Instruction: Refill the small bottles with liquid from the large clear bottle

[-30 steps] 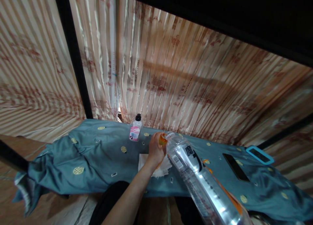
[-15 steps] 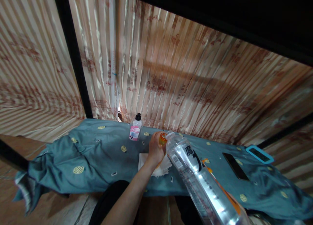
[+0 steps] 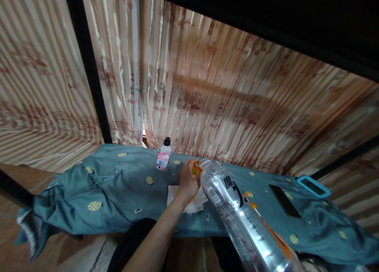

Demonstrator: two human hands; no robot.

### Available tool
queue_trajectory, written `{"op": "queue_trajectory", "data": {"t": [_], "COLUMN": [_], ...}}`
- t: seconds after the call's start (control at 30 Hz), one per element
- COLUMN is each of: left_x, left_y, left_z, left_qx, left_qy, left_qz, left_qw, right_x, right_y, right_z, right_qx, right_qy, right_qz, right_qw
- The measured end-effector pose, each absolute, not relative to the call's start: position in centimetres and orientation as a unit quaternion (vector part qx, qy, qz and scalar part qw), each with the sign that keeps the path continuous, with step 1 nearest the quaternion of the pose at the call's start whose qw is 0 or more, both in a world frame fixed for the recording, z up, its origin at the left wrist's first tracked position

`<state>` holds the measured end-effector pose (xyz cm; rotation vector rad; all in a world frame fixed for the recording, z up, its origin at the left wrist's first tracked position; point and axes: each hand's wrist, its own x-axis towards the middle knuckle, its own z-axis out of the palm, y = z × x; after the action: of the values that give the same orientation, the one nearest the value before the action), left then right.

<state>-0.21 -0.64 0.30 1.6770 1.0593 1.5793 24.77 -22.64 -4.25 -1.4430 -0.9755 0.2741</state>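
A large clear plastic bottle with a silver and orange label slants across the lower right, its neck toward the middle. My left hand is closed around a small orange cap-like piece right at the bottle's mouth; I cannot tell whether the two are joined. Only a sliver of my right hand shows at the bottle's lower end, where it grips the bottle, its fingers mostly hidden. Below my left hand a white cloth or tissue lies on the blue-green patterned cover.
A small clear bottle with a pink label and black cap stands toward the back. On the right lie a dark phone and a blue-framed device. Striped curtain hangs behind, with a black post at left.
Almost nothing differs. Both hands and the large bottle keep the same place, with only a very slight shift of the view.
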Motion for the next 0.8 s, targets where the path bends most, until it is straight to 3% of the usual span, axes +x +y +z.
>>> {"op": "queue_trajectory", "data": {"t": [0.23, 0.8], "left_x": [-0.2, -0.2], "left_y": [-0.6, -0.6], "left_z": [0.2, 0.2], "left_qx": [0.635, 0.633], "left_qy": [0.390, 0.402], "left_qz": [0.601, 0.591], "left_qw": [0.288, 0.297], "right_x": [22.3, 24.7], "right_y": [-24.2, -22.5], "right_z": [-6.1, -4.9], "right_qx": [-0.641, -0.623], "right_qy": [-0.411, -0.431], "right_qz": [0.093, 0.045], "right_qw": [0.642, 0.651]}}
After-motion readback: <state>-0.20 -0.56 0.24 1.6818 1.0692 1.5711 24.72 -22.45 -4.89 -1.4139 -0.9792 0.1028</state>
